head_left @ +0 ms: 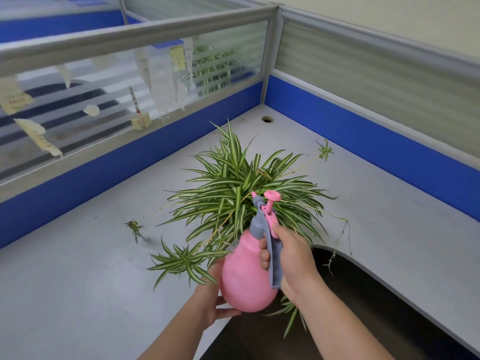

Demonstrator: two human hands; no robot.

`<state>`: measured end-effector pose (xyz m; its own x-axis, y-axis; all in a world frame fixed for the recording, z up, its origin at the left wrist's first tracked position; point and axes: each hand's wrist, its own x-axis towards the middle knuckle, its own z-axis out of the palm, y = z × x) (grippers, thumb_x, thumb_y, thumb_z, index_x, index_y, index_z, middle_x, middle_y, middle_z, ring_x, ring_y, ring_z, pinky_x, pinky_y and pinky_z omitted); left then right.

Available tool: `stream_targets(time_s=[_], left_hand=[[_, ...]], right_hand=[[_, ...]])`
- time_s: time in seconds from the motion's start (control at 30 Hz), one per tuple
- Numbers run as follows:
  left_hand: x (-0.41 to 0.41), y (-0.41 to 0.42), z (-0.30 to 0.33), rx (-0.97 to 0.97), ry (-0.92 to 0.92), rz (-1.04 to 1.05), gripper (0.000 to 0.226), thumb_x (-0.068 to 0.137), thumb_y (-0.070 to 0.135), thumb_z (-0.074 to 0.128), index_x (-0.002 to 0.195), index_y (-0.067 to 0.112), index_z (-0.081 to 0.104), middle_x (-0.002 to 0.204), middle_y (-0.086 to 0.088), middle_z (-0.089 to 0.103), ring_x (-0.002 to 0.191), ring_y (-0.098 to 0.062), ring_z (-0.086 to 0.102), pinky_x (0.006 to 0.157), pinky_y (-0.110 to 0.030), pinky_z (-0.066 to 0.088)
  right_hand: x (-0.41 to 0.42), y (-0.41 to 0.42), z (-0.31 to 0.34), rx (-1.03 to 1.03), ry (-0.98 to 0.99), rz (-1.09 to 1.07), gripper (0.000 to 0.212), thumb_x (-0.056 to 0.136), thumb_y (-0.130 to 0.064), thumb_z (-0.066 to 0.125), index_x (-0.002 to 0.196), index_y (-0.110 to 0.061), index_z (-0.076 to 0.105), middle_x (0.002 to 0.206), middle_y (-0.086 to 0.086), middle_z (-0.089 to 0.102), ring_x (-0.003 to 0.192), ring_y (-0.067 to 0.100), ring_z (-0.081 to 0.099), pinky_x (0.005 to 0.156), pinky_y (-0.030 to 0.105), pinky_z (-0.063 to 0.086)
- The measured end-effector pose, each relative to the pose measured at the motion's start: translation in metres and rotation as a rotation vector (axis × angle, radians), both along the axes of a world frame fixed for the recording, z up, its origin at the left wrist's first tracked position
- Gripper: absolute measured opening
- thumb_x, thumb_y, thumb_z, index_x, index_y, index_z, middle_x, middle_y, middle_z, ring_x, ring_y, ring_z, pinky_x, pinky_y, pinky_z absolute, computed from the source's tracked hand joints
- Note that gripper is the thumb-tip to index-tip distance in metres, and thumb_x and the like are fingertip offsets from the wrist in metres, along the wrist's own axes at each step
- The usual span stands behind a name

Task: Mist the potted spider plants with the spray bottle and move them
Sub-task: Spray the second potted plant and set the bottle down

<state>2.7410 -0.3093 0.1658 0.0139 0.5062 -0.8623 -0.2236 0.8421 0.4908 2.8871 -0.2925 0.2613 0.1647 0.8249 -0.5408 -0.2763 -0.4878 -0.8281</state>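
Note:
A spider plant (233, 188) with striped green-and-white leaves sits on the grey corner desk (78, 268); its pot is hidden under the foliage. Runners with small plantlets trail left and right. A pink spray bottle (245, 271) with a grey head and pink pump knob is held just in front of the plant, nozzle pointing toward the leaves. My right hand (288, 258) grips the grey handle and trigger. My left hand (211, 297) cups the bottle's round body from below and the left.
Blue-and-glass cubicle partitions (155, 141) wall the desk at the back and right, with paper notes stuck on the left glass. A cable hole (267, 119) sits in the far corner. The desk's curved front edge (363, 266) drops to dark floor.

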Motion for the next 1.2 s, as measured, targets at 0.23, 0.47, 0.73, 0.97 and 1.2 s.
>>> stream_targets(time_s=[0.23,0.47,0.73,0.97,1.2], left_hand=[[-0.002,0.002,-0.004,0.003,-0.013,0.000,0.036,0.100,0.057,0.049,0.107,0.024,0.064,0.120,-0.010,0.063,0.109,-0.040,0.065,0.073,-0.051,0.065],[-0.004,0.003,-0.007,0.015,-0.012,0.001,0.037,0.101,0.054,0.048,0.109,0.023,0.065,0.119,-0.013,0.066,0.109,-0.041,0.066,0.077,-0.056,0.065],[-0.005,0.003,-0.007,0.024,-0.004,0.010,0.036,0.102,0.053,0.049,0.107,0.021,0.065,0.116,-0.013,0.066,0.107,-0.041,0.066,0.079,-0.058,0.064],[-0.007,0.002,-0.009,0.029,-0.018,0.016,0.038,0.098,0.055,0.053,0.108,0.020,0.067,0.120,-0.014,0.064,0.107,-0.042,0.066,0.076,-0.058,0.065],[-0.010,0.001,-0.013,0.035,-0.029,0.020,0.038,0.099,0.056,0.053,0.108,0.021,0.065,0.118,-0.012,0.064,0.108,-0.041,0.065,0.085,-0.062,0.062]], right_hand=[[-0.002,0.001,-0.001,0.005,-0.002,-0.019,0.027,0.102,-0.021,0.051,0.090,-0.002,0.066,0.062,0.007,0.058,0.049,0.017,0.052,0.051,0.031,0.043],[-0.003,0.001,-0.002,-0.001,0.067,0.010,0.043,0.095,-0.049,0.062,0.085,-0.008,0.066,0.065,0.007,0.056,0.049,0.016,0.050,0.051,0.030,0.040],[-0.004,0.000,0.002,0.000,0.044,-0.001,0.036,0.100,-0.037,0.057,0.090,-0.004,0.065,0.064,0.008,0.057,0.049,0.016,0.051,0.050,0.029,0.042],[-0.008,0.000,0.003,0.010,0.006,-0.013,0.027,0.102,-0.019,0.051,0.085,-0.003,0.065,0.064,0.009,0.058,0.049,0.018,0.051,0.051,0.030,0.042],[-0.008,-0.001,0.000,0.016,0.009,0.003,0.028,0.102,-0.024,0.052,0.087,-0.004,0.064,0.066,0.010,0.057,0.049,0.017,0.051,0.050,0.029,0.042]])
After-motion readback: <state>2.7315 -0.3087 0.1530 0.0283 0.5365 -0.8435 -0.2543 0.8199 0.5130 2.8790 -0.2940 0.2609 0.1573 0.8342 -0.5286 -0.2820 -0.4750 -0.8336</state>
